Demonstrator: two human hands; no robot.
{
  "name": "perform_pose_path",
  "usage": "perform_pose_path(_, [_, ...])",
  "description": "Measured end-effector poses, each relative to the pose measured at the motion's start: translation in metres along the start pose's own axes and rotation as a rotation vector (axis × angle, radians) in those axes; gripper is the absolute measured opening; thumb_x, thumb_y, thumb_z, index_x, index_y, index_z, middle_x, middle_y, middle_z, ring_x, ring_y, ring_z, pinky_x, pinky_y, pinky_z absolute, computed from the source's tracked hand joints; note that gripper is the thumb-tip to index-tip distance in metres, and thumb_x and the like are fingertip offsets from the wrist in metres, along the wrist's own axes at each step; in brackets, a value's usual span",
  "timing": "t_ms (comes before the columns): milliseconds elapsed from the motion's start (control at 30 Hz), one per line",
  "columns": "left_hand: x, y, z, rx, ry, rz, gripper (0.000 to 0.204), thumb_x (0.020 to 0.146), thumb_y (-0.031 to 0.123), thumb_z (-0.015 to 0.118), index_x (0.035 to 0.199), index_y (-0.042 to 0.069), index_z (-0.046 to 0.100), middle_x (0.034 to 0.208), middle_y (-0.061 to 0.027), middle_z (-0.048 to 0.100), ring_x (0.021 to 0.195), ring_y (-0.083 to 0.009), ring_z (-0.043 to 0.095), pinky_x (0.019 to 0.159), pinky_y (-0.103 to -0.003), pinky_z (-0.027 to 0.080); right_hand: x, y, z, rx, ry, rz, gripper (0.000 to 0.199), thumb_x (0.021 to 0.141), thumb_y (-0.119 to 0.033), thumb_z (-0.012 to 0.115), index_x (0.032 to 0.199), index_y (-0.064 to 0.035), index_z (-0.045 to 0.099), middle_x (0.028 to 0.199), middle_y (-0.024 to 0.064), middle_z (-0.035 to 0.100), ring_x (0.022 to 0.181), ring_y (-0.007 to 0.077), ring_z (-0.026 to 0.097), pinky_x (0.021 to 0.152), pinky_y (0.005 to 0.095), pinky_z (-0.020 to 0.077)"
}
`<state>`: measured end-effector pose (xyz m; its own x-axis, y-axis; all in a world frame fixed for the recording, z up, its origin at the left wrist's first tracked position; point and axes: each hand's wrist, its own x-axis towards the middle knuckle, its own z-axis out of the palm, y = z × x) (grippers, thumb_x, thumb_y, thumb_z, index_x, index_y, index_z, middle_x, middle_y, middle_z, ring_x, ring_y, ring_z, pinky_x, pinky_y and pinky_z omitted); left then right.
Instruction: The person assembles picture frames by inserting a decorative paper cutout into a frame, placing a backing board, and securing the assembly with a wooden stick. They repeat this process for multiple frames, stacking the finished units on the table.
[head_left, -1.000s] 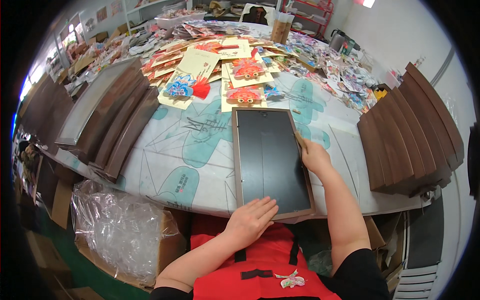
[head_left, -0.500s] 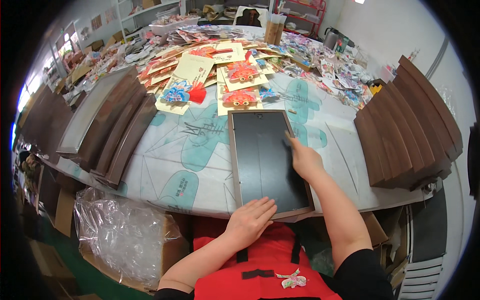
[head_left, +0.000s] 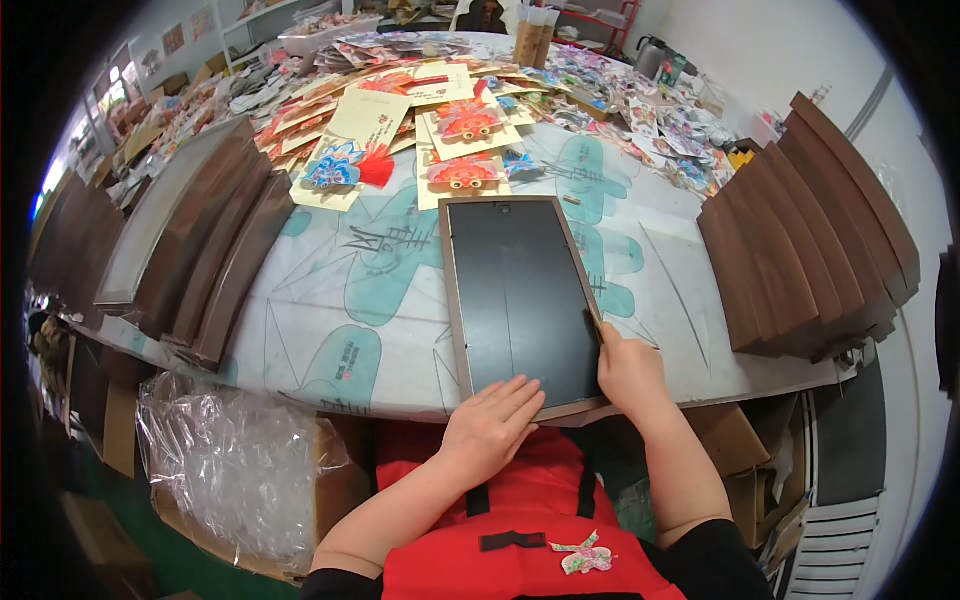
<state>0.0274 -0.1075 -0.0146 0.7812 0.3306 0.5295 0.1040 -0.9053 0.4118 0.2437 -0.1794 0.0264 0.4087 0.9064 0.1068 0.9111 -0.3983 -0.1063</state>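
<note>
A brown picture frame (head_left: 452,300) lies face down near the table's front edge, its glossy black backing (head_left: 520,290) upward and a small hanger at the far end. My left hand (head_left: 490,428) rests flat on the near left corner of the backing, fingers stretched out. At the right side of the frame, toward its near end, my right hand (head_left: 632,377) is closed against the edge. Its fingertips are partly hidden, and any small thing inside them cannot be made out.
Brown frames stand in rows at the left (head_left: 190,240) and right (head_left: 810,240). Beyond lie cream cards (head_left: 360,130) with red and blue fish ornaments. Plastic wrap (head_left: 235,460) fills a cardboard box below the table's left front. A kettle (head_left: 650,57) stands at the back right.
My right hand has slid nearer to me along the frame's right edge, its pointing finger now drawn in. The left hand stays flat on the backing.
</note>
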Motion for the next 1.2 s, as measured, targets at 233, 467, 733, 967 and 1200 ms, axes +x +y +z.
perform_pose_path(233, [0.003, 0.006, -0.002, 0.056, -0.047, -0.005, 0.04, 0.073, 0.011, 0.071, 0.111, 0.002, 0.059, 0.118, -0.0117, 0.059, 0.113, -0.0282, 0.056, 0.094, -0.04, 0.045, 0.001, -0.025, 0.023, -0.427, -0.006, -0.074, 0.052, 0.073, -0.007, 0.059, 0.122, 0.0066, 0.046, 0.062, 0.0117, 0.063, 0.054, 0.0271, 0.065, 0.048, 0.0368, 0.0492])
perform_pose_path(467, [0.033, 0.02, -0.011, -0.019, -0.262, -0.095, 0.05, 0.073, 0.017, 0.072, 0.117, 0.002, 0.053, 0.125, -0.0123, 0.053, 0.121, -0.0303, 0.047, 0.1, -0.042, 0.038, -0.007, 0.023, -0.001, 0.597, 0.242, -0.083, 0.027, 0.091, -0.01, 0.047, 0.117, -0.0025, 0.049, 0.07, 0.0093, 0.062, 0.064, 0.0243, 0.062, 0.06, 0.0341, 0.0484])
perform_pose_path(733, [0.044, 0.011, 0.016, -0.017, -0.26, -0.006, 0.051, 0.075, 0.022, 0.071, 0.119, 0.005, 0.053, 0.127, -0.0105, 0.052, 0.125, -0.0318, 0.043, 0.105, -0.05, 0.032, -0.034, 0.035, -0.017, 0.541, -0.024, -0.16, 0.02, 0.089, -0.023, 0.054, 0.08, -0.0052, 0.057, 0.069, 0.0153, 0.06, 0.065, 0.0343, 0.059, 0.059, 0.0414, 0.0462])
perform_pose_path(967, [0.047, 0.01, 0.014, -0.097, -0.261, -0.064, 0.05, 0.076, 0.024, 0.071, 0.12, 0.006, 0.055, 0.128, -0.01, 0.053, 0.126, -0.0294, 0.044, 0.107, -0.048, 0.03, -0.028, 0.04, -0.018, 0.233, -0.161, -0.285, 0.031, 0.084, -0.039, 0.059, 0.074, -0.0102, 0.065, 0.063, 0.0122, 0.061, 0.063, 0.0317, 0.062, 0.056, 0.0418, 0.0467])
perform_pose_path(1200, [0.045, 0.008, 0.015, -0.11, -0.26, -0.068, 0.05, 0.076, 0.024, 0.071, 0.121, 0.006, 0.055, 0.129, -0.0099, 0.053, 0.126, -0.0292, 0.044, 0.108, -0.047, 0.031, -0.016, 0.037, -0.028, 0.174, -0.302, -0.26, 0.033, 0.083, -0.043, 0.06, 0.078, -0.0122, 0.07, 0.065, 0.0129, 0.063, 0.066, 0.0326, 0.063, 0.059, 0.0432, 0.0481])
